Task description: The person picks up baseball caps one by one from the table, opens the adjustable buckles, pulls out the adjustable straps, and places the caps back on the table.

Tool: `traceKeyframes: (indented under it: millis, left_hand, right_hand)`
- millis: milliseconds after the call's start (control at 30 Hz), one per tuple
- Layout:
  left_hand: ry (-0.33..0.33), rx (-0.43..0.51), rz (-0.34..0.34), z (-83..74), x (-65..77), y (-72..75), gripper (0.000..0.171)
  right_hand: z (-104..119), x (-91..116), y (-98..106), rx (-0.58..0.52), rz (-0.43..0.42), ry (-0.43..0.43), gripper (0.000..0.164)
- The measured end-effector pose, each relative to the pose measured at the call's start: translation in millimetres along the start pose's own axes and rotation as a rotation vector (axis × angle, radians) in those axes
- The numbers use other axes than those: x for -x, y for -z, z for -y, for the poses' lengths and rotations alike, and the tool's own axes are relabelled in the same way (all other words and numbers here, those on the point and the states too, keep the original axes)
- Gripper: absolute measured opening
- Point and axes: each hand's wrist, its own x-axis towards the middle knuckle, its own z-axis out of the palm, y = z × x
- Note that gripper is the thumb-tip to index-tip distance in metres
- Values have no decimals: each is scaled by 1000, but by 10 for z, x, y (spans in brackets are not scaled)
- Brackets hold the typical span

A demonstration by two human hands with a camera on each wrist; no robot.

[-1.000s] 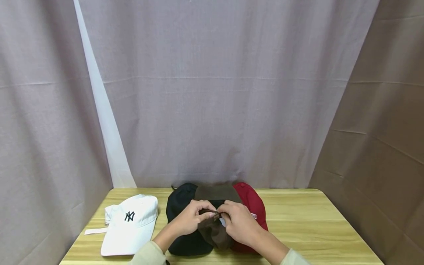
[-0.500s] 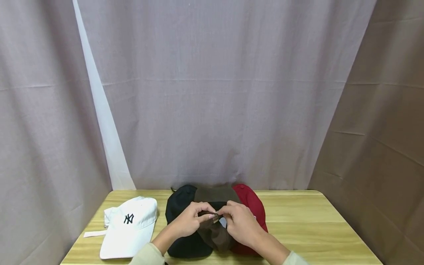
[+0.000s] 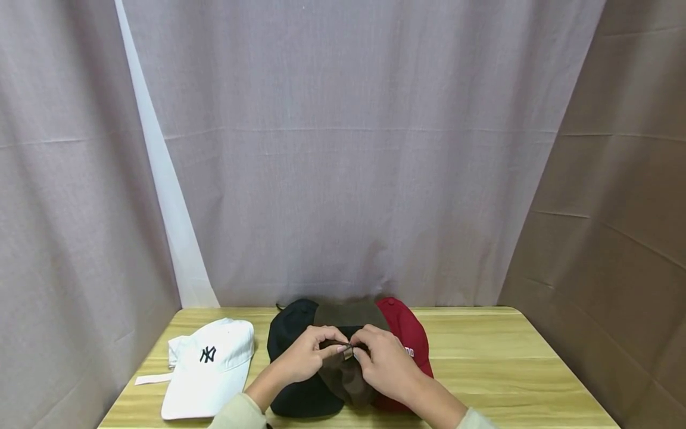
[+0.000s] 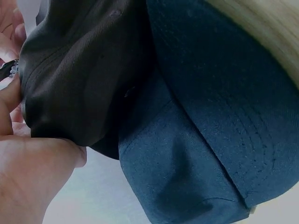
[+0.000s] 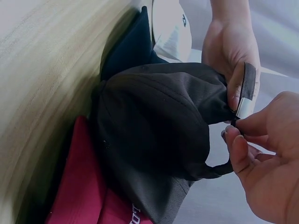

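Observation:
A dark brown cap point(image 3: 351, 384) lies in the middle of the table, its back strap between my two hands. The strap's free end point(image 5: 248, 79) sticks up beyond a silver metal buckle point(image 5: 244, 107). My left hand point(image 3: 304, 357) pinches the strap at the buckle, thumb against fingers. Close beside it, the right hand point(image 3: 388, 364) pinches the strap on the other side of the buckle with thumb and fingertips. Whether the strap runs fully through the buckle is too small to tell.
A dark cap point(image 3: 292, 325), bluish in the wrist views, touches the brown cap's left side. On its right sits a red cap point(image 3: 409, 333) with white lettering. Farther left lies a white cap point(image 3: 206, 369) with a loose strap. Grey curtains point(image 3: 343, 179) hang behind the wooden table point(image 3: 482, 357).
The right thumb and fingers have shifted slightly at the buckle, and the pale patch between the hands is now covered. The left hand stays put, as do the other caps.

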Motion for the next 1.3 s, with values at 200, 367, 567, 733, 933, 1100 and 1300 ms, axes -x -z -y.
traceKeyframes:
  millis: [200, 367, 567, 733, 933, 1100, 1300]
  left_hand:
    - [-25, 3, -4, 2, -6, -10, 17]
    - [-10, 0, -1, 9, -7, -9, 17]
    - [-10, 2, -1, 18, 2, -6, 17]
    - [-18, -7, 1, 20, 14, 0, 17]
    - [-15, -11, 6, 20, 12, 4, 18]
    - [-11, -4, 8, 15, 5, 2, 18]
    - [-3, -4, 9, 10, 11, 13, 18]
  right_hand:
    - [-5, 2, -18, 0, -5, 5, 11]
    - [5, 2, -36, 11, -8, 27, 14]
    - [-3, 9, -58, 23, -41, 64, 18]
    - [-38, 17, -80, 6, -77, 63, 23]
    - [-67, 15, -67, -16, -88, 48, 26]
    - [-71, 19, -62, -19, -91, 33, 26]
    - [-27, 18, -62, 38, -113, 12, 21]
